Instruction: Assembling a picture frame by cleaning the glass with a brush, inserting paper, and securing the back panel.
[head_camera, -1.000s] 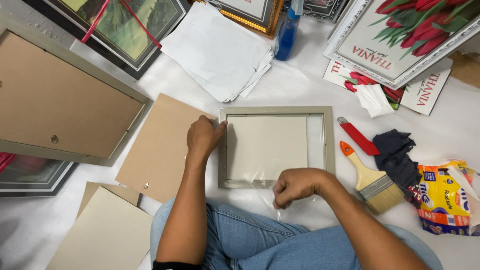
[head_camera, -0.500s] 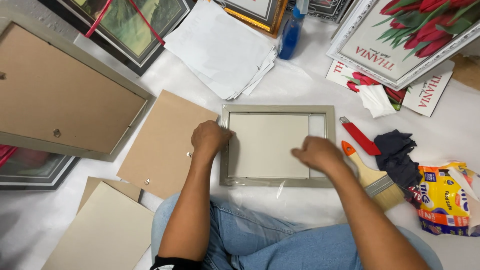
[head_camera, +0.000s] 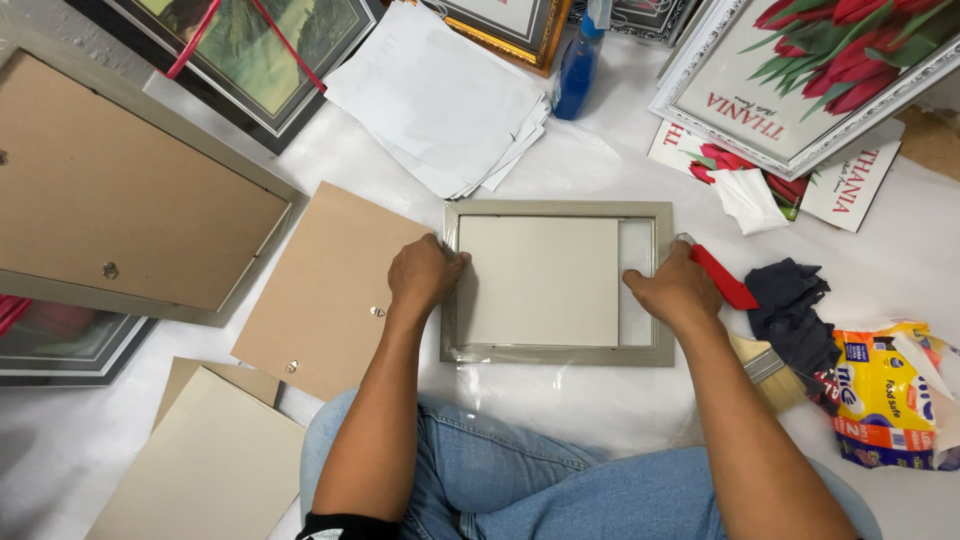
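- Left hand (head_camera: 425, 275) sits on the left rail of the small grey picture frame (head_camera: 557, 283), fingers curled over the edge, gripping it.
- Right hand (head_camera: 675, 290) is on the frame's right rail, palm down, fingers bent; can't tell whether it grips or just presses, the fingertips are hidden.
- Frame lies face down on the white-covered floor (head_camera: 560, 160), straight ahead of the person's knees in blue jeans (head_camera: 520, 480).
- Inside the frame: a pale backing sheet (head_camera: 538, 280), pushed to the left side, leaving a narrow bare strip at the right.
- Both forearms reach forward from below, roughly parallel, wrists bent slightly inward.
- Brown backing board (head_camera: 325, 285) just left of the frame, partly under the left hand.
- Red-handled tool (head_camera: 722, 278) touching or just beside the right hand; paintbrush (head_camera: 768, 372) and dark cloth (head_camera: 790, 305) beyond it.
- Yellow snack bag (head_camera: 885, 395) far right.
- Stack of white paper (head_camera: 435, 95) and blue spray bottle (head_camera: 578, 65) above the frame.
- Large frame, back up (head_camera: 120, 195), far left.
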